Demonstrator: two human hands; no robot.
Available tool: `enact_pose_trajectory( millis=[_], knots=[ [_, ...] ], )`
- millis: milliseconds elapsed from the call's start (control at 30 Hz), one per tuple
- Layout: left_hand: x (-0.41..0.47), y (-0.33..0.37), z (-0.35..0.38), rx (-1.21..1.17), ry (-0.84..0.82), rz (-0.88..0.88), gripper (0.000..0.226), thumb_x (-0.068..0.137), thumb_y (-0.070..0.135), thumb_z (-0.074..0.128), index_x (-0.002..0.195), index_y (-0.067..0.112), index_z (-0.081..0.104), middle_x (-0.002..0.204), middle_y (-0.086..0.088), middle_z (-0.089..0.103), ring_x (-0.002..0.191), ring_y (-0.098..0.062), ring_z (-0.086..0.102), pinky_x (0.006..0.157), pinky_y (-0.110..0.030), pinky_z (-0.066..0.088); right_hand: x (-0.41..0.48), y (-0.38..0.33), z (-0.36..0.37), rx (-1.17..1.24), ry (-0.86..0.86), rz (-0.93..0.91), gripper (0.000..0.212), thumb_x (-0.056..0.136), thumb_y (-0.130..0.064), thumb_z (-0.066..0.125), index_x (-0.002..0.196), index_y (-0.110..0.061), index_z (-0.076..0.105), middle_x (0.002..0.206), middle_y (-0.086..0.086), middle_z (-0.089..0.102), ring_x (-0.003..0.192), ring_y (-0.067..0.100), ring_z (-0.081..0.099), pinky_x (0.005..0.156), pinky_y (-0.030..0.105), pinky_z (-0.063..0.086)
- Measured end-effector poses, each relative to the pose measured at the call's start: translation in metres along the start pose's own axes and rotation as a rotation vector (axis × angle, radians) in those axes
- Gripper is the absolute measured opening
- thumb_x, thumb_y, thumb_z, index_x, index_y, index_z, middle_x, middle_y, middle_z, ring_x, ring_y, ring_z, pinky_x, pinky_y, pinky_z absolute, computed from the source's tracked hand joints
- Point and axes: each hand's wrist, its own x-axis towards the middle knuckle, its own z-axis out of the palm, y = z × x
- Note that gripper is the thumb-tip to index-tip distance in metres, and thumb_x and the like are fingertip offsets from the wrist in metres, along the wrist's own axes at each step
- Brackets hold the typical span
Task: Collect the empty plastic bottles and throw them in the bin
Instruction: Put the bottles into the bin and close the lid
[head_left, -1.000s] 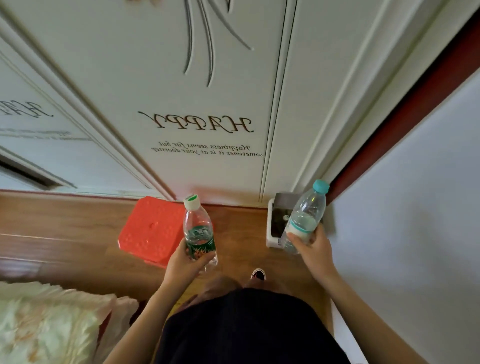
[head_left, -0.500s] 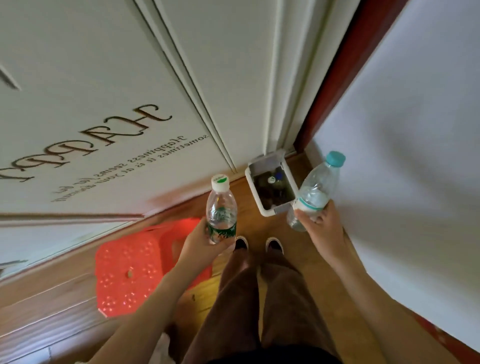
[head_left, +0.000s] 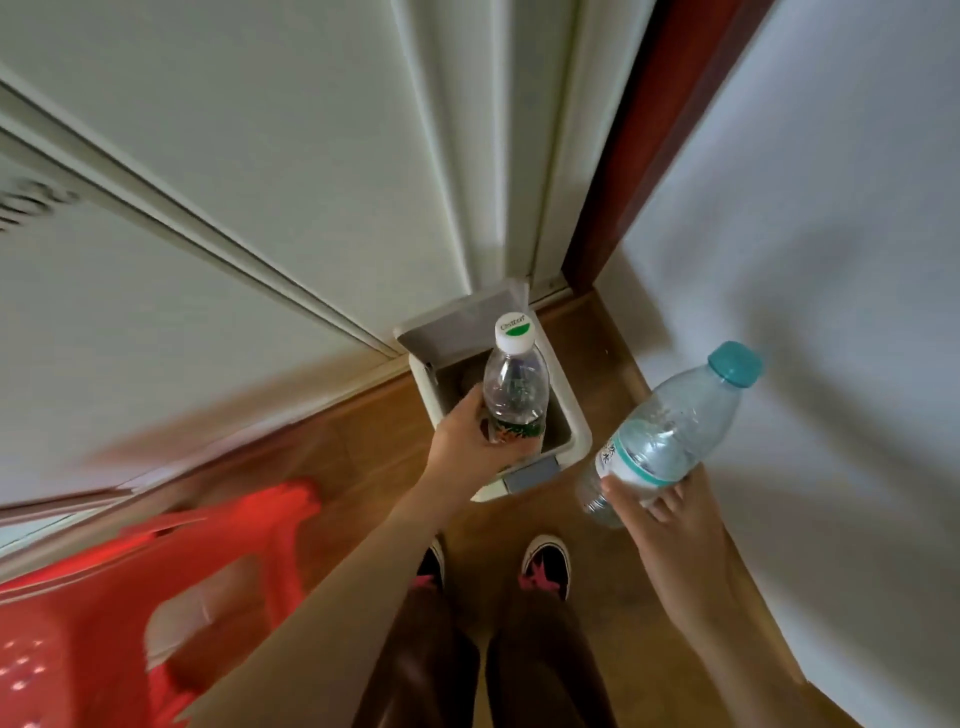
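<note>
My left hand (head_left: 470, 441) grips a clear bottle with a green label and white cap (head_left: 515, 387), held upright right over the open mouth of the small white bin (head_left: 579, 426). The bin stands on the wooden floor in the corner, its lid (head_left: 467, 325) tipped back against the wardrobe. My right hand (head_left: 660, 512) holds a second clear bottle with a teal cap and white-teal label (head_left: 670, 436), tilted up to the right, beside the bin and a little nearer to me. What lies inside the bin is mostly hidden by the left bottle.
A red plastic stool (head_left: 156, 582) stands at the lower left. White wardrobe doors (head_left: 260, 182) rise behind the bin, a dark red door frame (head_left: 639, 130) and a white wall (head_left: 831, 260) close the right side. My shoes (head_left: 545, 566) stand just before the bin.
I have stepped closer to the bin. My left hand has carried its bottle forward and right until it is over the bin's opening; my right hand stays beside the bin.
</note>
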Motion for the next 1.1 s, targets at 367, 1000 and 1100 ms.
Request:
enact_pose_trajectory(
  millis=[367,1000,1100],
  knots=[
    [0.087,-0.081,0.063,0.221,-0.092,-0.067,0.079,0.073,0.025,0.082,0.139,0.023,0.039,0.136,-0.002,0.057,0.128,-0.022,0.051,0.102,-0.030,0.040,0.030,0.062,-0.022,0.073,-0.026,0.084,0.079,0.064,-0.036,0.087,0.134,-0.026,0.051,0.122,-0.008,0.067,0.114,0.008,0.065,0.091,0.027,0.055],
    [0.120,-0.087,0.085,0.318,-0.104,-0.179,0.055,0.076,0.022,0.079,0.125,0.012,0.055,0.124,-0.009,0.063,0.119,-0.026,0.056,0.094,-0.029,0.043,0.043,0.057,-0.011,0.092,-0.047,0.065,0.076,0.064,-0.045,0.082,0.131,-0.023,0.052,0.118,-0.011,0.069,0.110,0.004,0.065,0.082,0.016,0.054],
    [0.117,-0.091,0.085,0.305,-0.085,-0.172,0.063,0.076,0.023,0.079,0.130,0.012,0.050,0.130,-0.010,0.060,0.123,-0.027,0.054,0.103,-0.036,0.043,0.042,0.058,-0.008,0.080,-0.039,0.069,0.075,0.065,-0.041,0.083,0.131,-0.022,0.053,0.119,-0.012,0.069,0.111,0.006,0.066,0.085,0.019,0.055]
  ],
)
